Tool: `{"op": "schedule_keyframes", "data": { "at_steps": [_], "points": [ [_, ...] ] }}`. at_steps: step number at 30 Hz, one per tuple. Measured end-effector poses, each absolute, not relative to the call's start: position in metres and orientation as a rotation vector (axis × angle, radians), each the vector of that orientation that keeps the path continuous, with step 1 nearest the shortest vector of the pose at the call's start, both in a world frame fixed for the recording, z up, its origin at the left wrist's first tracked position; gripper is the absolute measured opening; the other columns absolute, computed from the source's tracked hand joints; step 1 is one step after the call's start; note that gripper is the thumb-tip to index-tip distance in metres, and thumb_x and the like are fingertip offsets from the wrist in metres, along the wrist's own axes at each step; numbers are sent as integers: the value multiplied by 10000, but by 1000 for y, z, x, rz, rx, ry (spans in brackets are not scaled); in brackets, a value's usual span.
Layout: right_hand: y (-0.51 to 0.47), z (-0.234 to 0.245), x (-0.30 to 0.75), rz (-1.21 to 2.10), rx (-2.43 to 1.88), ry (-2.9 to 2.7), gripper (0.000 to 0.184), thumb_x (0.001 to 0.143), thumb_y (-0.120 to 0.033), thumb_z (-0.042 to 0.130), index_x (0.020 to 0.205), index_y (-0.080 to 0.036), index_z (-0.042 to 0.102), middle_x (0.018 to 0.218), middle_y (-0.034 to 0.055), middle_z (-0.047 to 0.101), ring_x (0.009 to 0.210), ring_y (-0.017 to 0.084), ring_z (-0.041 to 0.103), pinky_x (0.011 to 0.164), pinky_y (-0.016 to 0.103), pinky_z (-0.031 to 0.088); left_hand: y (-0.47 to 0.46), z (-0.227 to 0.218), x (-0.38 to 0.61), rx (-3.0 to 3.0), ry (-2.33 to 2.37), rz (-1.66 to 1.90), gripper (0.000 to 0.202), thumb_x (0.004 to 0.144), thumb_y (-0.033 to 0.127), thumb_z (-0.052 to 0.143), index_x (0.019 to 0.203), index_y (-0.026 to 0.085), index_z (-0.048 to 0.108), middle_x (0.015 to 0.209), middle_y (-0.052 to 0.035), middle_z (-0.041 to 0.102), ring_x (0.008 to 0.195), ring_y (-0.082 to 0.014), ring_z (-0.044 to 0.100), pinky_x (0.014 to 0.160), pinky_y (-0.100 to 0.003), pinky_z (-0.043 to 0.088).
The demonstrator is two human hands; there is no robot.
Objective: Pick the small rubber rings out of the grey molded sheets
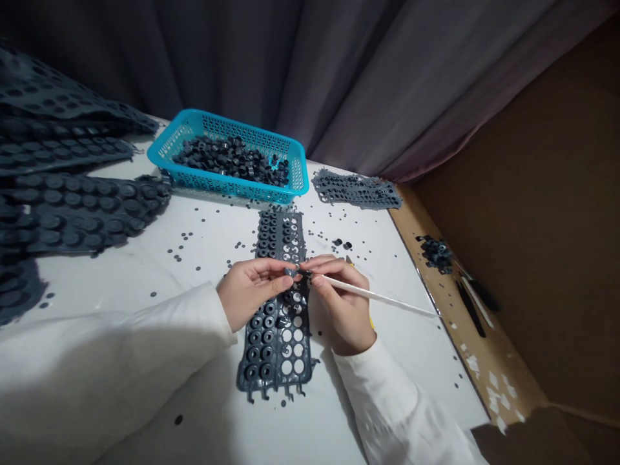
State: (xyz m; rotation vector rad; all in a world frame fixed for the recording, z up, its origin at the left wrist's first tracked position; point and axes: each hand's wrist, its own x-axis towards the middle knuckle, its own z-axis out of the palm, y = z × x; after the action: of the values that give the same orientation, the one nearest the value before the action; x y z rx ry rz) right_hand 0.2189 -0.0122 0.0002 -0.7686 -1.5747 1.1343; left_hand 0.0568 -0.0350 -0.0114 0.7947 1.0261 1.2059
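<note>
Between thumb and fingertips, my left hand (254, 287) pinches a small dark rubber part (290, 272). My right hand (346, 297) grips a thin white stick (382, 298), whose dark tip meets the part or comes right up to it; the exact contact is hard to see. Both hands are held over a dark molded rubber sheet (279, 381) lying lengthwise on the table. Round ring-shaped parts (267, 336) fill its left columns, while much of the right side shows round holes. Something yellow, mostly hidden, lies behind my right hand.
A blue basket (232, 188) full of small dark parts stands at the back. Stacked rubber sheets (77, 213) lie at left, and a perforated sheet (356, 188) at back right. Small black discs dot the white table. A brown ledge at right holds a dark pile (436, 254) and tools.
</note>
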Motion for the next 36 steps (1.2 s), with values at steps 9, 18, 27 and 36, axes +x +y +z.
{"op": "schedule_keyframes", "data": {
  "at_steps": [9,18,27,36],
  "points": [
    [-12,3,216,1205,-765,-1550,74,800,-160,654,815,-228,681,885,22,693,878,165,644,827,331,504,-36,-16,55,877,1022,1198,264,647,263,766,879,167,684,793,-41,733,767,-177,681,700,-276,549],
    [-16,-1,214,1358,-775,-1421,47,828,-180,636,850,-216,656,932,28,720,901,174,664,840,352,515,-37,-17,56,921,1008,1231,261,704,259,718,924,177,603,801,-24,711,767,-149,663,667,-240,508],
    [-17,3,215,1269,-785,-1480,64,824,-159,634,843,-217,653,904,20,723,891,162,666,829,327,513,-39,-18,56,962,1055,1246,214,721,258,711,882,178,593,755,2,693,722,-116,638,660,-213,481],
    [-19,2,214,1275,-783,-1465,46,839,-184,623,853,-224,641,901,18,724,901,167,666,841,339,505,-42,-24,54,1176,1136,1327,261,754,246,700,971,221,557,777,23,713,688,-102,616,650,-208,456]
  ]
}}
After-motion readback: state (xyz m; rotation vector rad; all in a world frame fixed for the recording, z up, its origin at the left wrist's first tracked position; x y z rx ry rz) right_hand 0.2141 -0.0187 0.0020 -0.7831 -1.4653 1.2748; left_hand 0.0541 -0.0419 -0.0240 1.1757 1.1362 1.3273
